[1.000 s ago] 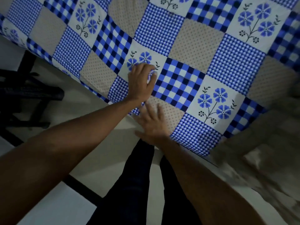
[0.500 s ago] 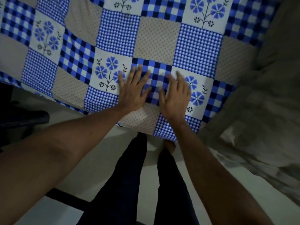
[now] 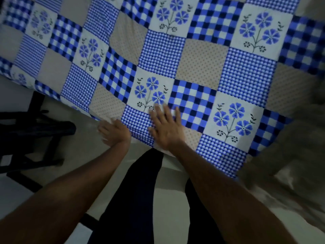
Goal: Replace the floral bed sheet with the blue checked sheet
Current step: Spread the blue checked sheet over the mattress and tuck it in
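The blue checked sheet (image 3: 198, 67) is lying spread over the bed and filling the upper part of the view, its patchwork of large checks, fine gingham, dotted beige squares and blue flower panels running from the left edge to the right. Its near border is hanging over the side of the bed, just above the pale floor (image 3: 84, 155), and a few soft ripples are showing in the cloth to the left of centre. At the right, a crumpled greyish cloth (image 3: 290, 155) is lying heaped against the corner of the sheet and trailing down toward the floor; it is too dim and blurred for any pattern to be made out. At the left, a dark piece of furniture (image 3: 35, 131) is standing on the floor beside the bed. The person's legs (image 3: 137, 199), in dark trousers, are standing close against the bed's side, between the two outstretched forearms. The right hand (image 3: 167, 129) is lying flat on the sheet near its edge, palm down, with its straight fingers (image 3: 159, 111) spreading over a gingham square and reaching a flower panel. The left hand (image 3: 115, 132) is reaching to the sheet's hanging edge, blurred by motion, so whether it is holding the cloth or only touching it cannot be told.
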`<state>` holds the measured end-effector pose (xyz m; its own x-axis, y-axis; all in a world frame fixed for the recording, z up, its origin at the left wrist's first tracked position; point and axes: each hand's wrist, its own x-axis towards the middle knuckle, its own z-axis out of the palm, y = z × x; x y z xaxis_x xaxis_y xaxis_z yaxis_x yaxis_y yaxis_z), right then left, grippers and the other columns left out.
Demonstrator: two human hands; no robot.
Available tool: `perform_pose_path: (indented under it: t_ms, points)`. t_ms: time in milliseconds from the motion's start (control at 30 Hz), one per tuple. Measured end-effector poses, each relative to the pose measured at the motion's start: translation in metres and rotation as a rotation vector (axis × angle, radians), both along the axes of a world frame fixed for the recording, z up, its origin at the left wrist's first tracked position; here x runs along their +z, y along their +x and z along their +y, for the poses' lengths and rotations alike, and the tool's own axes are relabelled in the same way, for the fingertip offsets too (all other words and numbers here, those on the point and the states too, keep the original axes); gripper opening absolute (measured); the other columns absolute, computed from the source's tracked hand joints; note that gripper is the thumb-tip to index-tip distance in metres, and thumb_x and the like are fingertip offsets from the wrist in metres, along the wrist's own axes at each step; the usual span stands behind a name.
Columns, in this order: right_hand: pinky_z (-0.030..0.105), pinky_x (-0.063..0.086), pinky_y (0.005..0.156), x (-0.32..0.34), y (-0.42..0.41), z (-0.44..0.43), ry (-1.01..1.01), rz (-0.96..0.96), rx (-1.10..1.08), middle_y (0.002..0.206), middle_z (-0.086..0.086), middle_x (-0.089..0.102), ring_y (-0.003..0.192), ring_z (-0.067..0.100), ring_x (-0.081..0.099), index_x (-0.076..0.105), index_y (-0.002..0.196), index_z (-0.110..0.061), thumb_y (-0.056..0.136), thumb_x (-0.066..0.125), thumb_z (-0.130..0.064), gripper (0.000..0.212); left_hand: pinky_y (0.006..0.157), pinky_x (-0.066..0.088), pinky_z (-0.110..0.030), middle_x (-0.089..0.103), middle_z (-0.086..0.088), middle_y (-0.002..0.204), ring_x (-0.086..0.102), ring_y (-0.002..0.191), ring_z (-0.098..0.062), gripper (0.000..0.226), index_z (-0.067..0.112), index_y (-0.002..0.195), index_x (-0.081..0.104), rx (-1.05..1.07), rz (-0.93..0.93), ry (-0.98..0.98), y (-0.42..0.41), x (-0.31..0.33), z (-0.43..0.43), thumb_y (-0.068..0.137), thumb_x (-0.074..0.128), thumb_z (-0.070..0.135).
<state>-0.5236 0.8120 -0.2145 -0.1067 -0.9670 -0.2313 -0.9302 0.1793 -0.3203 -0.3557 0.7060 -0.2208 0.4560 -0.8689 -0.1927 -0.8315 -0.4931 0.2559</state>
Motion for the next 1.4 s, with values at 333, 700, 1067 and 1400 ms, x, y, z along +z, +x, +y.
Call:
perform_pose_path:
  t_ms: [333, 700, 1067, 1400]
  points:
    - [0.055, 0.017, 0.121, 0.002, -0.038, -0.124, -0.262, -0.115, -0.325, 0.162, 0.009, 0.028, 0.151, 0.031, 0.021, 0.035, 0.153, -0.016, 0.104, 0.042, -0.036, 0.053, 0.123, 0.007, -0.05, 0.017, -0.008, 0.163, 0.01, 0.152, -0.027, 0.062, 0.011, 0.156, 0.022, -1.038, 0.05, -0.189, -0.08, 0.012, -0.133, 0.105, 0.022, 0.046]
    - [0.057, 0.004, 0.122, -0.001, 0.084, -0.243, 0.012, 0.025, -0.049, 0.167, 0.004, 0.009, 0.154, 0.028, 0.004, 0.015, 0.16, -0.022, 0.103, 0.023, -0.053, 0.065, 0.119, 0.015, -0.052, 0.018, -0.001, 0.163, 0.015, 0.151, -0.017, 0.056, 0.024, 0.156, 0.023, -0.87, -0.26, -0.185, 0.068, -0.007, -0.218, 0.105, 0.028, 0.045]
    - [0.048, 0.014, 0.123, 0.013, 0.199, -0.244, 0.02, -0.339, 0.115, 0.166, 0.004, 0.018, 0.153, 0.022, 0.011, 0.026, 0.157, -0.019, 0.103, 0.04, -0.038, 0.06, 0.095, 0.041, -0.041, 0.05, -0.022, 0.137, 0.052, 0.121, -0.036, 0.054, 0.0, 0.139, 0.043, 0.03, 0.196, -0.033, 0.165, 0.003, -0.217, 0.104, 0.038, 0.041]
    - [0.06, 0.012, 0.12, -0.001, 0.068, -0.256, -0.119, 0.081, -0.419, 0.165, 0.009, 0.021, 0.152, 0.03, 0.015, 0.028, 0.156, -0.021, 0.105, 0.029, -0.052, 0.059, 0.078, 0.042, -0.038, 0.06, -0.029, 0.108, 0.058, 0.097, -0.04, 0.038, -0.007, 0.112, 0.054, 0.113, 0.375, -0.033, 0.17, -0.025, -0.215, 0.107, 0.031, 0.022]
